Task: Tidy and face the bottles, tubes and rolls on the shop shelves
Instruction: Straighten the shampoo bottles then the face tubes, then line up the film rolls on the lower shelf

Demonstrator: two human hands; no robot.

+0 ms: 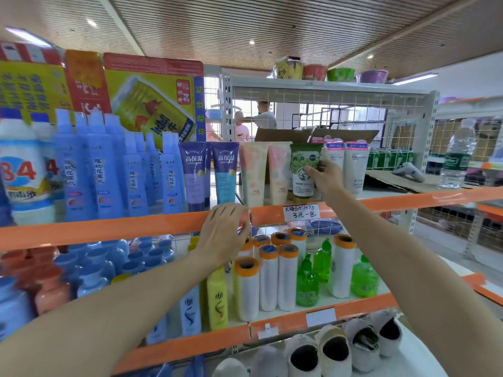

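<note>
While gripped, green tube (pixel 302 172) upright.

Tubes (pixel 251 172) stand right of bottles (pixel 109 170) on the upper shelf (pixel 109 229) — rolls (pixel 268 278) below.
</note>
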